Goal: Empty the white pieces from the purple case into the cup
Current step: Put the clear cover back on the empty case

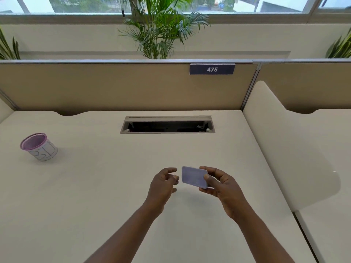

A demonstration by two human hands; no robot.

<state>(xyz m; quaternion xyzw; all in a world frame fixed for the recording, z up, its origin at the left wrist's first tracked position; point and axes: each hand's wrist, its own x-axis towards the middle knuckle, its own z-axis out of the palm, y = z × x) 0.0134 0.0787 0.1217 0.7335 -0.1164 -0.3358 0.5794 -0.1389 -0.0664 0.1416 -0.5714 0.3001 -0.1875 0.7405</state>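
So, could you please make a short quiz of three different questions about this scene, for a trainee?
1. True or false: the left hand holds the case.
2. Where is the cup? A) far left on the desk B) beside the slot C) under the case
3. Fill in: the sign reads ___.

Key: 1. False; the right hand grips it, the left is close but apart. 2. A. 3. 475.
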